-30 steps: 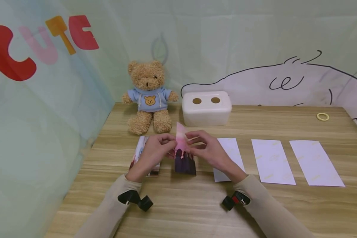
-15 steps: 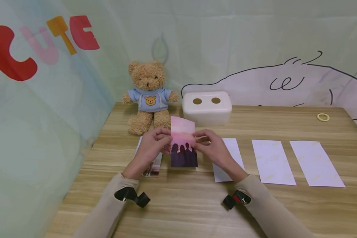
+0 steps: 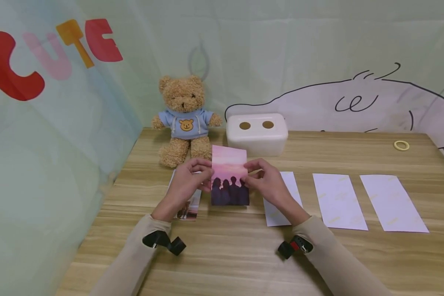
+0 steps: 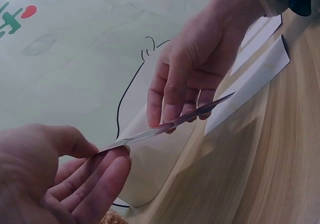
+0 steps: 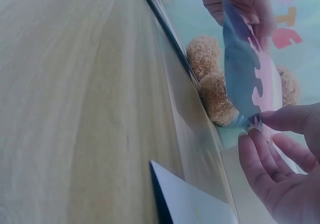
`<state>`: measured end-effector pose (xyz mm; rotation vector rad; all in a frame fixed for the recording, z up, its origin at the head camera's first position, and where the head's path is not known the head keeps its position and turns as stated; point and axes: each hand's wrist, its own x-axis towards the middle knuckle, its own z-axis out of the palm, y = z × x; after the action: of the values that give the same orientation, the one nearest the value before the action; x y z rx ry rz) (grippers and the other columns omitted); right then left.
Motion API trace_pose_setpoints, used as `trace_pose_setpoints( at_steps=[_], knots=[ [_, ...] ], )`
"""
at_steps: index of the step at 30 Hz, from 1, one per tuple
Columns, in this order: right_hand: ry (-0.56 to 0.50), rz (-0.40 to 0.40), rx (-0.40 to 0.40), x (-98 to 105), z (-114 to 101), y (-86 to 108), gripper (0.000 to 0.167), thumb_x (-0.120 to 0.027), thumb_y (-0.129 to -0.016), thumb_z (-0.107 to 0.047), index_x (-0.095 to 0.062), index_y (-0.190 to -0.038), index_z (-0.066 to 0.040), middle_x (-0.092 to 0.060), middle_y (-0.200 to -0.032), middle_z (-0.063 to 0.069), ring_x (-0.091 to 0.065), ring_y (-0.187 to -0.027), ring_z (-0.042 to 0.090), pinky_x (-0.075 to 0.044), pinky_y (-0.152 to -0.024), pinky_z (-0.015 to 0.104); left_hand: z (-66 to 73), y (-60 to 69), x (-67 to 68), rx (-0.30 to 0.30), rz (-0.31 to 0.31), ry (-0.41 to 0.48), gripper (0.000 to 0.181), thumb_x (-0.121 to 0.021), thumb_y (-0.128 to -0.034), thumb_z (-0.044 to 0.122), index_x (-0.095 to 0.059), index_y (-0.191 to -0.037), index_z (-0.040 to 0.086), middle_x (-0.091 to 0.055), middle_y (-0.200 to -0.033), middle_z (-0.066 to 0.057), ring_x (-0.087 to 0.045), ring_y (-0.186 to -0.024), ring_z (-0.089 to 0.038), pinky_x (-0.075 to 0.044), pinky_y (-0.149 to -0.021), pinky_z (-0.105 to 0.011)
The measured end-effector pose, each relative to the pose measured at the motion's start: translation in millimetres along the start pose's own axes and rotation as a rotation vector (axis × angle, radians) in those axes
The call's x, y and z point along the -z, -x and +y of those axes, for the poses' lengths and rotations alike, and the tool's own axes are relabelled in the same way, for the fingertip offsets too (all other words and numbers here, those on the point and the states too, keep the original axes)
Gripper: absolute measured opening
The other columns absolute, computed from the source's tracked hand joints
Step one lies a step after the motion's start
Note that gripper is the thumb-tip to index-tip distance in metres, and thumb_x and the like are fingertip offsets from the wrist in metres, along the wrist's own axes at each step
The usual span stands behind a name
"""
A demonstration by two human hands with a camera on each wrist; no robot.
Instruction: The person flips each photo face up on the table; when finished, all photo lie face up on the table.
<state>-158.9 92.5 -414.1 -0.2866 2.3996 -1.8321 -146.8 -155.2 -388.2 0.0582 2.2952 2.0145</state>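
sunset photo (image 3: pixel 229 174), centre of the frame, held up above the bench (image 3: pixel 225 255), printed side facing the viewer. left hand (image 3: pixel 194 174) clamped on its left edge, thumb in front, fingers behind; right hand (image 3: pixel 268 179) pinching the right edge opposite. handling, judging by looks: very light, thin, springy rather than limp. it bows in the right-wrist view, so pushing the edges together would likely curve it more, and a hard pinch could crease it. surface looks smooth, may slip or take fingerprints. best hold: side edges near mid-height, one hand each, light pinch, off the print.

hidden stuff: fingertips behind the photo in the head view, reverse side not shown there; left-wrist view has it nearly edge-on, print unreadable. picture card (image 3: pixel 191 210) on the bench, mostly covered by the left hand, can't tell its subject or if it's a stack. first white sheet (image 3: pixel 275 216) partly blocked by the right arm. middle white sheet (image 3: pixel 340 201) and outer white sheet (image 3: pixel 394 203), right half, uncovered, yellowish marks too faint to read. farther back: white box (image 3: pixel 257 142), lower left corner behind the photo, contents not visible; teddy bear (image 3: pixel 185 111), one foot partly covered. yellow ring (image 3: pixel 401 149), right side, fully visible.
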Motion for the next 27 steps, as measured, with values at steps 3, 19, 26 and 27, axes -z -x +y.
trace_pose_setpoints(
  at_steps=[3,19,26,27],
  knots=[
    [0.006,0.015,0.004,1.1,0.4,-0.4,0.034,-0.078,-0.093,0.002,-0.067,-0.125,0.002,-0.068,-0.113,0.018,-0.074,-0.090,0.023,-0.062,-0.072,0.035,-2.8,-1.6,0.1,-0.016,0.013,0.009,0.030,-0.070,-0.0965,-0.002,-0.063,-0.125,-0.007,-0.073,-0.093,-0.012,-0.070,-0.066,-0.016,-0.063,-0.061,-0.034],
    [0.136,0.027,0.017,7.6,-1.0,-0.9,0.032,-0.079,-0.092,0.000,-0.069,-0.122,-0.001,-0.070,-0.101,0.013,-0.068,-0.085,0.027,-0.057,-0.071,0.034,-15.3,-4.5,-0.2,-0.154,-0.016,-0.222,0.030,-0.077,-0.0901,-0.008,-0.072,-0.120,-0.006,-0.070,-0.108,-0.021,-0.072,-0.072,-0.021,-0.062,-0.064,-0.033],
    [0.204,0.007,-0.046,6.7,2.8,-2.8,0.031,-0.081,-0.091,-0.003,-0.069,-0.119,-0.002,-0.070,-0.097,0.009,-0.069,-0.091,0.025,-0.056,-0.074,0.033,-21.9,-6.3,-1.9,-0.132,-0.049,-0.388,0.035,-0.083,-0.0883,-0.003,-0.073,-0.123,-0.002,-0.074,-0.114,-0.017,-0.076,-0.086,-0.026,-0.061,-0.070,-0.031],
    [0.210,0.003,-0.050,6.5,3.5,-3.1,0.030,-0.081,-0.090,-0.003,-0.070,-0.118,-0.002,-0.070,-0.097,0.009,-0.070,-0.091,0.025,-0.055,-0.074,0.032,-22.6,-6.3,-2.3,-0.123,-0.057,-0.411,0.037,-0.083,-0.0882,-0.002,-0.074,-0.123,-0.001,-0.075,-0.116,-0.016,-0.076,-0.087,-0.025,-0.061,-0.072,-0.032]
  ],
)
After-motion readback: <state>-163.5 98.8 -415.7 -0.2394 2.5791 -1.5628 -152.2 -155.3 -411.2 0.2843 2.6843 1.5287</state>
